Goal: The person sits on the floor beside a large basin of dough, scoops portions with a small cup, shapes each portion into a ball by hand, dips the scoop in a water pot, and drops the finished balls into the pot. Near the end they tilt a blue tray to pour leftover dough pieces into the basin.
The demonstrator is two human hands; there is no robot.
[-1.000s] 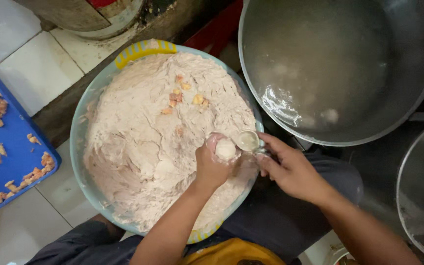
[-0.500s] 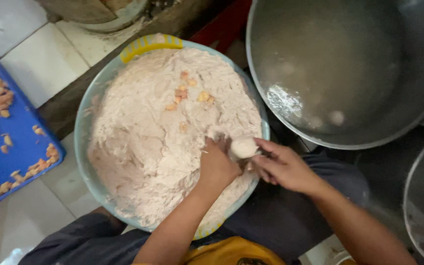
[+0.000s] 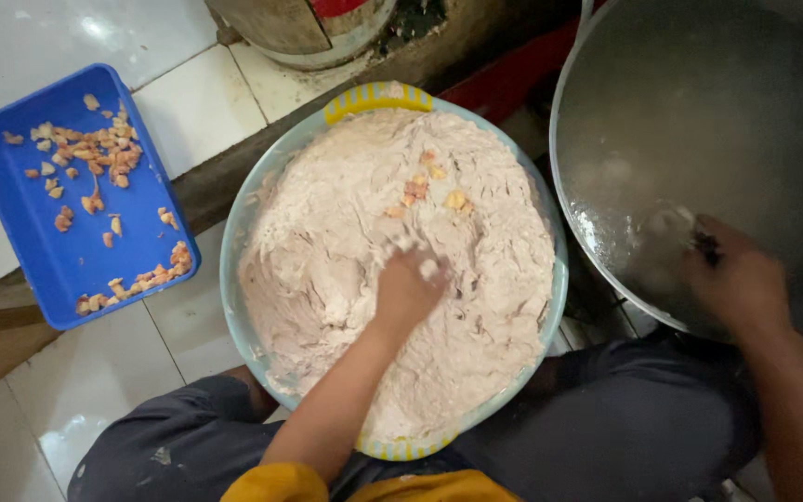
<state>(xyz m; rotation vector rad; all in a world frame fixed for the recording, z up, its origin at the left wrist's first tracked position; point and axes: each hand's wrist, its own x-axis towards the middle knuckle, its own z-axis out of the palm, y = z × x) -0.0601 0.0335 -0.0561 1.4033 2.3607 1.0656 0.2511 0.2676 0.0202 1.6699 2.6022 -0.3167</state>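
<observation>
Hands have parted since a moment ago: the left hand [image 3: 411, 284] now presses into pale paste [image 3: 364, 260] filling the light-blue basin [image 3: 234, 279], fingers buried, grip unclear. The right hand [image 3: 736, 279] has moved over the steel pot [image 3: 792, 112] of water, fingers closed on a spoon [image 3: 704, 244]. A blue tray [image 3: 67, 260] of chopped bits sits on the white tiled floor [image 3: 95, 372].

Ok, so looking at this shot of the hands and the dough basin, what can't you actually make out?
Head view only:
- Left hand: fingertips sunk in the pale dough mass filling the round light-blue plastic basin, so any grip is hidden.
- Right hand: motion-blurred over the large round metal pot; what it holds is unclear.
- Pot contents: steam and glare veil them; the frame's right edge crops the pot.
- Orange bits in the blue rectangular plastic tray: too small to identify.
</observation>
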